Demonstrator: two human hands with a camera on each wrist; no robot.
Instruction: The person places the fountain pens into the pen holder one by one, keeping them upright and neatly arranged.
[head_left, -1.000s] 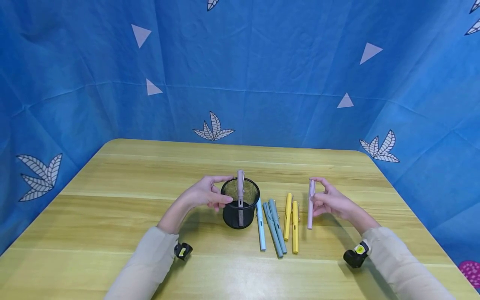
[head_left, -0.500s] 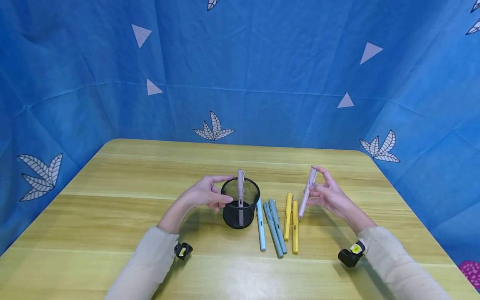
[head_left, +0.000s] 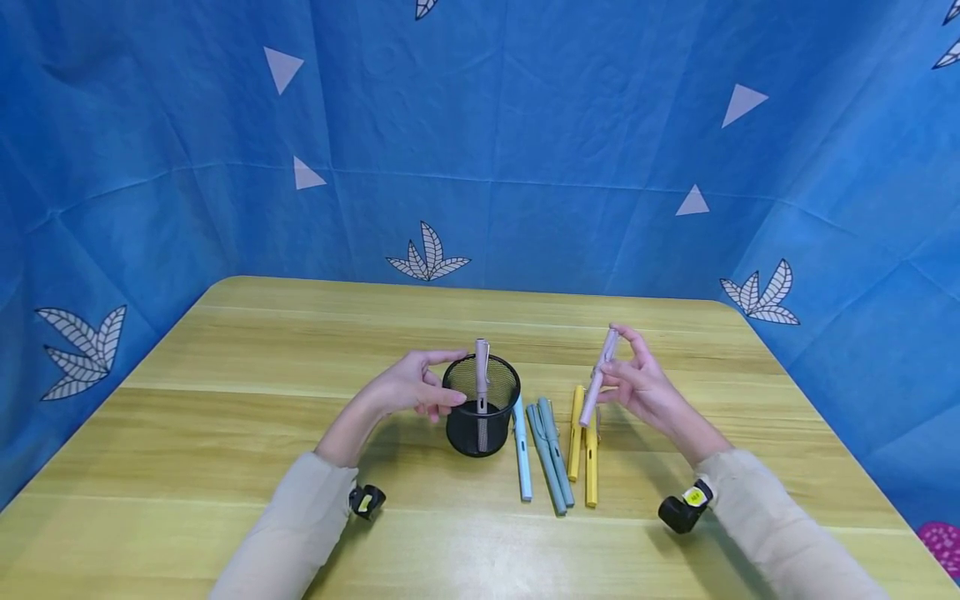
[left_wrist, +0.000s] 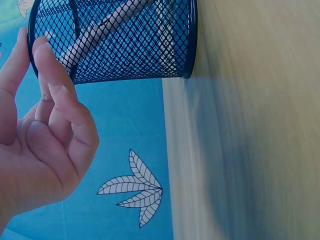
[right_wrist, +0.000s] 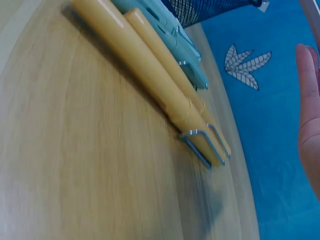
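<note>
My left hand (head_left: 408,387) holds the black mesh pen cup (head_left: 498,435) at its rim, thumb and index finger spread along the left side. Inside the cup a lilac capped pen (head_left: 481,362) stands upright, also visible through the mesh in the left wrist view. My right hand (head_left: 651,393) pinches a second lilac pen (head_left: 597,383), tilted with its lower end to the left. That lower end overlaps the two yellow pens (head_left: 592,467) in the head view. Only part of the right hand (right_wrist: 310,115) shows at the edge of its wrist view.
Between the cup and the yellow pens lie a light blue pen (head_left: 522,458) and two grey-blue pens (head_left: 553,462), side by side on the wooden table (head_left: 300,350). A blue patterned cloth (head_left: 555,125) hangs around the table's far and side edges.
My right hand has moved left and slightly up with the lilac pen, which has gone from nearly upright to tilted. The left hand and the cup have stayed in place.
</note>
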